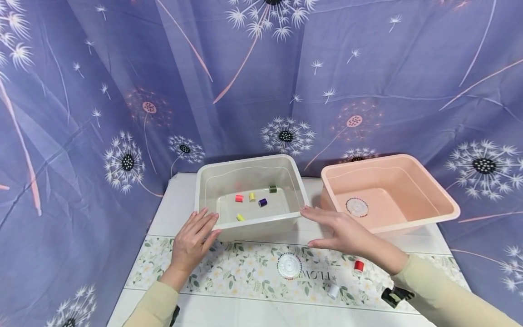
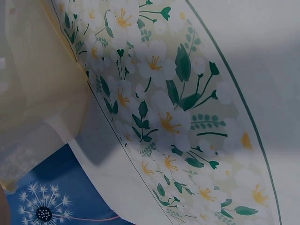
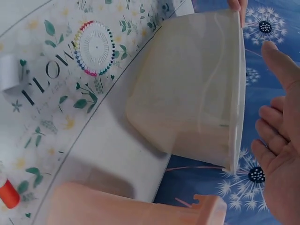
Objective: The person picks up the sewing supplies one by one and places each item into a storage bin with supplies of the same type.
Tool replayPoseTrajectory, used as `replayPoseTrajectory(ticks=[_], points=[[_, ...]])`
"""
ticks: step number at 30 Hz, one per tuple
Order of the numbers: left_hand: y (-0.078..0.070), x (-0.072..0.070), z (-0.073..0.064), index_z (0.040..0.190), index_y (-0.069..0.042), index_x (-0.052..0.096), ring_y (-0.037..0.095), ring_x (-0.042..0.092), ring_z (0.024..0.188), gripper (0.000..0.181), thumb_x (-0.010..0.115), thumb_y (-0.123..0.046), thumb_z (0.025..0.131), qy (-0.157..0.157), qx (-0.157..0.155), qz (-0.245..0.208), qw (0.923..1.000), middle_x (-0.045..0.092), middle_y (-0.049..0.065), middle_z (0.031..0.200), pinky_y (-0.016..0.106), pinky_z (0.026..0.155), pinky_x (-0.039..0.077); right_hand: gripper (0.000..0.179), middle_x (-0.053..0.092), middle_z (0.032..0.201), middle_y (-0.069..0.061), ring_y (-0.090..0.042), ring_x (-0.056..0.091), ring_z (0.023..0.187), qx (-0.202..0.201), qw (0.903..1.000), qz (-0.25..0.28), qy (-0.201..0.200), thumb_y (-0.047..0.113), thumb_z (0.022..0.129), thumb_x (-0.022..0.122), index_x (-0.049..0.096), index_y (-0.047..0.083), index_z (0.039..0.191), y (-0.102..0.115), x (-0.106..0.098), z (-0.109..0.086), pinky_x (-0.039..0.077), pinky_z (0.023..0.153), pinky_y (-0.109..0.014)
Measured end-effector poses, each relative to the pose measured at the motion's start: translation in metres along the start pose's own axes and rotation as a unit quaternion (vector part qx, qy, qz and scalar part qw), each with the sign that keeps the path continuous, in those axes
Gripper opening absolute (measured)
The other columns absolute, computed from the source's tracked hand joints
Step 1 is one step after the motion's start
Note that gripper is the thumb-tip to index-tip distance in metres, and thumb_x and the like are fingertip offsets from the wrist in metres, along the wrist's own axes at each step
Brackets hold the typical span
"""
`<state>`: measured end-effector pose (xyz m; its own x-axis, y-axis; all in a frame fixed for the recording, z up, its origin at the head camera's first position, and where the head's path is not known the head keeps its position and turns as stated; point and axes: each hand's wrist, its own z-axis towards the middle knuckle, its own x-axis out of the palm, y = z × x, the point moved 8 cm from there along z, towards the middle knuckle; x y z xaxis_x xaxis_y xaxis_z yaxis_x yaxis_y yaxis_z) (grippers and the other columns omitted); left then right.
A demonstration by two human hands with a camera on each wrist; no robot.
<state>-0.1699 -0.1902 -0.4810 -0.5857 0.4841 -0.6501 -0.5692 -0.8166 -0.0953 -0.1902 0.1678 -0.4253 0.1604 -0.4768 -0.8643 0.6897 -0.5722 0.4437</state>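
The grey bin [image 1: 257,230] is flanked at its near corners (long side between) by left hand [image 1: 194,243] and right hand [image 1: 341,229], fingers extended.

Spools [image 1: 252,196] in left bin [image 1: 257,221], pin wheel [image 1: 357,207] in right bin [image 1: 402,197].

Grey bin [image 1: 261,229] upright on table [image 1: 229,305], five coloured spools [image 1: 263,202] inside.
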Motion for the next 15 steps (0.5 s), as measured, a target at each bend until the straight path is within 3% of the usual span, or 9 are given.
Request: replayPoseTrajectory(ticks=[9, 15], points=[[0.0, 0.0, -0.001, 0.132, -0.008, 0.076, 0.036, 0.07, 0.125, 0.054, 0.056, -0.053, 0.109, 0.003, 0.001, -0.004, 1.0, 0.079, 0.012, 0.122, 0.053, 0.115, 0.053, 0.081, 0.063, 0.15, -0.013, -0.04, 0.063, 0.134, 0.023, 0.9993, 0.006, -0.029, 0.041, 0.083, 0.092, 0.062, 0.009, 0.151, -0.001, 0.008, -0.028, 0.05, 0.113, -0.059], [0.0, 0.001, -0.001, 0.132, -0.009, 0.076, 0.035, 0.07, 0.125, 0.059, 0.048, -0.056, 0.111, 0.007, 0.0, 0.001, 1.0, 0.079, 0.011, 0.122, 0.052, 0.115, 0.052, 0.081, 0.062, 0.151, -0.013, -0.041, 0.064, 0.133, 0.047, 0.9981, -0.002, -0.04, 0.044, 0.082, 0.092, 0.063, 0.011, 0.15, -0.006, 0.016, -0.046, 0.052, 0.111, -0.06]])
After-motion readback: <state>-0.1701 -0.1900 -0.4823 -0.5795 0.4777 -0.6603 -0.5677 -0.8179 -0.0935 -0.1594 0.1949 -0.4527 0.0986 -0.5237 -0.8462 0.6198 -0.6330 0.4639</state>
